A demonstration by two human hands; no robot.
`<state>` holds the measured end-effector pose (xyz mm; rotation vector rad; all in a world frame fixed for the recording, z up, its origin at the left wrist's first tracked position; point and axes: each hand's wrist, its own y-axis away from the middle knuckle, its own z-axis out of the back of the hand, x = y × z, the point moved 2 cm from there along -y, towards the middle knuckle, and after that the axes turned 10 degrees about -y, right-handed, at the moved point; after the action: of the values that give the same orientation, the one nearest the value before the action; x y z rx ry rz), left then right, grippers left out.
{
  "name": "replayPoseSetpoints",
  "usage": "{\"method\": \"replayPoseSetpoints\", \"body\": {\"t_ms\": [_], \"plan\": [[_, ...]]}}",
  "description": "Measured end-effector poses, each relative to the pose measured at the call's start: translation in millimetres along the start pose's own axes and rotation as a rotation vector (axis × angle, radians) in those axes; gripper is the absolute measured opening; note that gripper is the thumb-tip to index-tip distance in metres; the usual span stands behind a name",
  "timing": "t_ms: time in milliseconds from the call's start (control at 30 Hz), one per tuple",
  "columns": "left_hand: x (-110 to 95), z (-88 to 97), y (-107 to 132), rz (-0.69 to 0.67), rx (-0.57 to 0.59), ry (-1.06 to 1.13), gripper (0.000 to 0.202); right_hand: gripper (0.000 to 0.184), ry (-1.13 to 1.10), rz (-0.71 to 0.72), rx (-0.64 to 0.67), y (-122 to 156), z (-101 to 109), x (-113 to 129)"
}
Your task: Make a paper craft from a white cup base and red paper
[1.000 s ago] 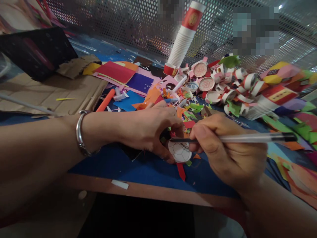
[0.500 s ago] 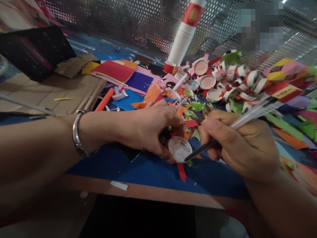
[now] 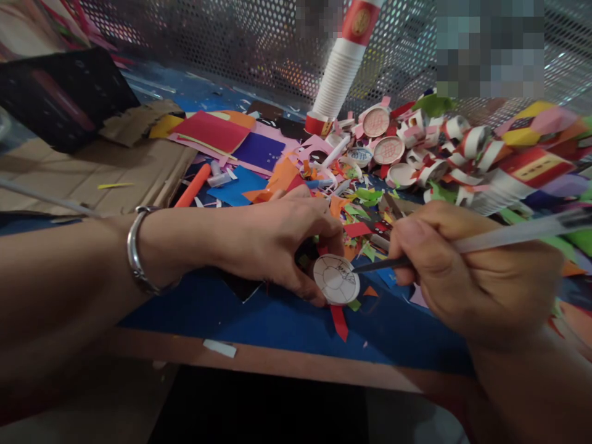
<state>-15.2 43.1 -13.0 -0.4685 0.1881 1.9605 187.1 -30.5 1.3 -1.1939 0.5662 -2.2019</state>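
My left hand (image 3: 291, 240) grips a small paper cup piece between thumb and fingers. Its round white base (image 3: 337, 279) faces up, drawn with an inner ring, spokes and dark marks near the top right. A red paper strip (image 3: 339, 323) sticks out below it. Wrapped in my right hand (image 3: 472, 277) is a pen (image 3: 506, 237) with a clear barrel and dark grip. The pen tip meets, or hovers just over, the right edge of the white disc; I cannot tell which.
Paper scraps (image 3: 365, 228) cover the blue table (image 3: 287, 333) beyond my hands. A tall stack of paper cups (image 3: 340, 74) stands behind, beside a pile of cut cup bases (image 3: 388, 151). Flattened cardboard (image 3: 87, 176), an orange marker (image 3: 193, 185) and a black box (image 3: 65, 98) lie left. Perforated metal panel (image 3: 222, 43) rises behind.
My right hand has moved right, and the pen lies flatter. Its tip has shifted from the disc's lower edge up to its right edge. My left hand and the disc have hardly moved.
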Motion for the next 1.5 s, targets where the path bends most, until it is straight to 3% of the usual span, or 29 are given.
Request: {"method": "replayPoseSetpoints", "body": {"t_ms": [100,233,1500], "plan": [[-0.3,0.4,-0.2,-0.028,-0.002,0.0,0.043,0.036,0.127,0.079,0.045,-1.5,-1.3,4.2],[-0.3,1.0,-0.7,-0.058,-0.011,0.009,0.04,0.035,0.129,0.115,0.05,-2.7,-3.2,5.8],[-0.9,1.3,-0.5,-0.054,0.0,0.032,0.043,0.034,0.227,0.122,0.011,1.6,-5.7,4.6]]}}
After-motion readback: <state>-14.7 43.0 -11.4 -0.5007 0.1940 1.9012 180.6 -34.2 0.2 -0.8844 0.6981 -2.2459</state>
